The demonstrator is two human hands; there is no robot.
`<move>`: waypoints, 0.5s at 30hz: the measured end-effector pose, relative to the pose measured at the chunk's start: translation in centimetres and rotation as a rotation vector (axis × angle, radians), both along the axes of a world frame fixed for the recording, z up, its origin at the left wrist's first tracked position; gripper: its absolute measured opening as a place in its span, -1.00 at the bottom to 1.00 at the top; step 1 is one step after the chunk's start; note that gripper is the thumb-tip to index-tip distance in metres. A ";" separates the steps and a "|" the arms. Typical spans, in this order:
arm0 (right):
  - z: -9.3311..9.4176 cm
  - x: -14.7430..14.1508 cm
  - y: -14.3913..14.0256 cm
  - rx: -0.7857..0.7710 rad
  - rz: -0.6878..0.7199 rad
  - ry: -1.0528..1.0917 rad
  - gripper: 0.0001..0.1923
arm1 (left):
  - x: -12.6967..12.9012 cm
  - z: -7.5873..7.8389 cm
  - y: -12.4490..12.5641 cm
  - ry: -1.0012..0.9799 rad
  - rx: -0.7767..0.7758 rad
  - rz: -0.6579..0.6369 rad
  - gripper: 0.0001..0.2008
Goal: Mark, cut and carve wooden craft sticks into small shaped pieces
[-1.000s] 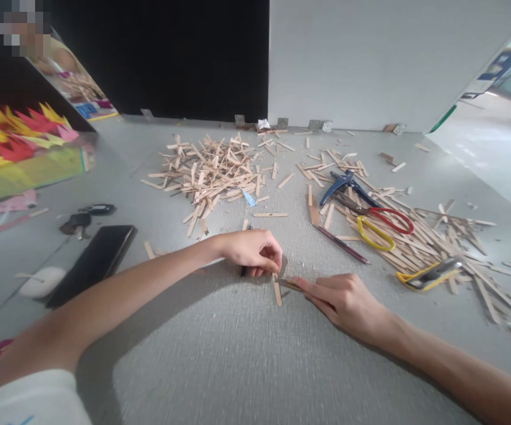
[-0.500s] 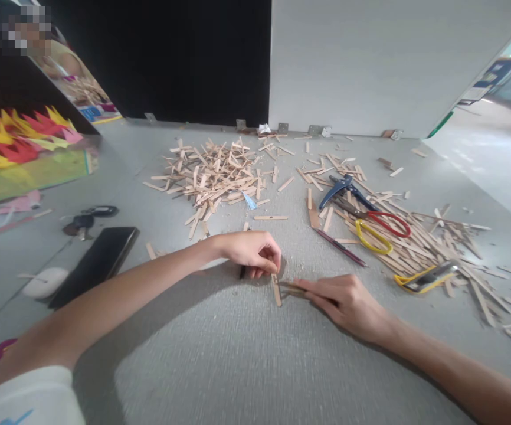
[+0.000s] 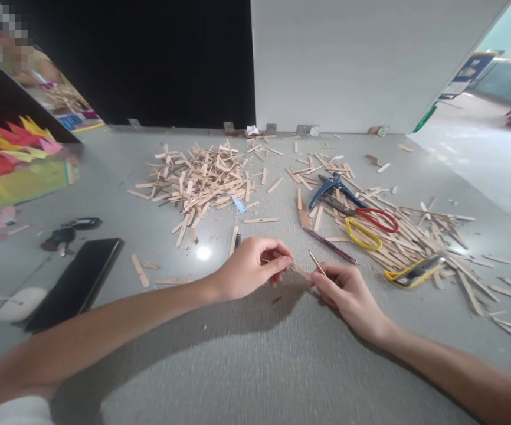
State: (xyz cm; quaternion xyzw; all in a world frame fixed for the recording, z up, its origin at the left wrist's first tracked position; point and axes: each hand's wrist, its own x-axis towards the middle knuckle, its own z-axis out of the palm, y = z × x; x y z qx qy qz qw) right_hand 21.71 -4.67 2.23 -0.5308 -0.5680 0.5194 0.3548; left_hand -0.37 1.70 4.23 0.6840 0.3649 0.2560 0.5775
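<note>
My left hand (image 3: pixel 249 268) and my right hand (image 3: pixel 348 292) meet a little above the grey tabletop (image 3: pixel 246 366) and pinch a short flat wooden stick (image 3: pixel 300 271) between their fingertips. My right hand also grips a thin metal blade or tool (image 3: pixel 316 261) that points up and left from its fingers. Behind my left hand, a dark pen (image 3: pixel 237 239) lies on the table.
A heap of wooden sticks (image 3: pixel 202 177) lies at the back centre, a wider scatter (image 3: pixel 415 236) at right with blue pliers (image 3: pixel 330 188), red-and-yellow scissors (image 3: pixel 368 224), a pencil (image 3: pixel 330 246) and a yellow cutter (image 3: pixel 410 271). A phone (image 3: pixel 76 282), keys (image 3: pixel 67 231) and coloured paper (image 3: pixel 12 159) sit left.
Both hands have lifted off the table and come together. The stick that lay flat under my fingers is now held up between both hands. The view has shifted slightly.
</note>
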 end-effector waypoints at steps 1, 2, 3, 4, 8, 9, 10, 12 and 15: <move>-0.1 0.0 0.0 0.002 -0.014 0.003 -0.36 | 0.0 -0.1 0.0 0.026 0.098 -0.009 -0.86; -0.2 0.0 0.0 0.008 -0.029 0.004 -0.36 | -0.1 -0.3 -0.1 0.043 0.226 -0.016 -0.86; -0.2 0.0 0.0 0.013 -0.040 0.001 -0.37 | -0.1 -0.5 -0.2 0.053 0.369 -0.022 -0.86; -0.2 0.0 0.0 0.020 -0.044 -0.006 -0.37 | -0.1 -0.7 -0.4 0.057 0.508 -0.031 -0.85; -0.1 -0.1 0.0 0.052 -0.024 -0.035 -0.39 | -0.2 -1.4 -0.8 0.084 0.823 -0.085 -0.80; -0.1 -0.2 0.0 0.060 -0.022 -0.036 -0.38 | -0.2 -1.5 -0.9 0.099 0.866 -0.101 -0.80; -0.1 -0.2 0.0 0.064 -0.021 -0.036 -0.38 | -0.2 -1.5 -0.9 0.116 0.911 -0.118 -0.79; -0.1 -0.2 0.0 0.059 -0.018 -0.039 -0.38 | -0.3 -1.5 -0.9 0.154 1.019 -0.146 -0.79; -0.2 -0.1 0.0 0.046 -0.005 -0.037 -0.37 | -0.4 -1.3 -0.9 0.194 1.164 -0.153 -0.80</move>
